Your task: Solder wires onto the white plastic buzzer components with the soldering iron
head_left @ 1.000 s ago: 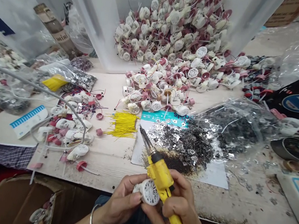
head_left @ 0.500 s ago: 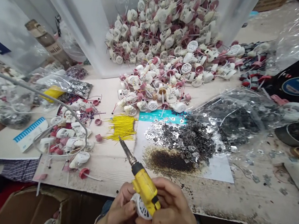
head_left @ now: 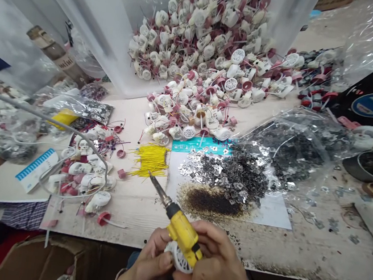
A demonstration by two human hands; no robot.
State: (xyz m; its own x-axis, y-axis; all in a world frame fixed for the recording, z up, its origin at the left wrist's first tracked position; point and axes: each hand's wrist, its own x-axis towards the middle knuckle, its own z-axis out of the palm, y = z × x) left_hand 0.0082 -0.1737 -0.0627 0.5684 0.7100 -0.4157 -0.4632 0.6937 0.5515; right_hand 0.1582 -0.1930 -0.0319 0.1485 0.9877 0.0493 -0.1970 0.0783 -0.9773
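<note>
My right hand (head_left: 219, 269) is closed around a yellow soldering iron (head_left: 183, 232), its metal tip pointing up and left over the table. Close beside it, my left hand (head_left: 148, 264) grips a round white plastic part (head_left: 181, 260) with a spoked face. Fingers of my right hand also touch this part's far edge, and the iron partly covers it. In line with the iron's tip lies a bundle of short yellow wires (head_left: 150, 159). Right of the wires, a heap of small metal plates (head_left: 223, 171) and a dark granular patch (head_left: 213, 201) spread on white paper (head_left: 275, 213).
A large translucent bin (head_left: 114, 60) spills white and pink assemblies (head_left: 198, 60) onto the table. More parts (head_left: 85, 169) and a grey cable (head_left: 41, 112) are at left. A plastic bag of metal plates (head_left: 307, 145) lies right; a cardboard box (head_left: 35, 257) stands below the table edge.
Both hands keep their hold, with the iron and the white part shifted very slightly right and down. The rest of the scene has slid a little left with the camera.
</note>
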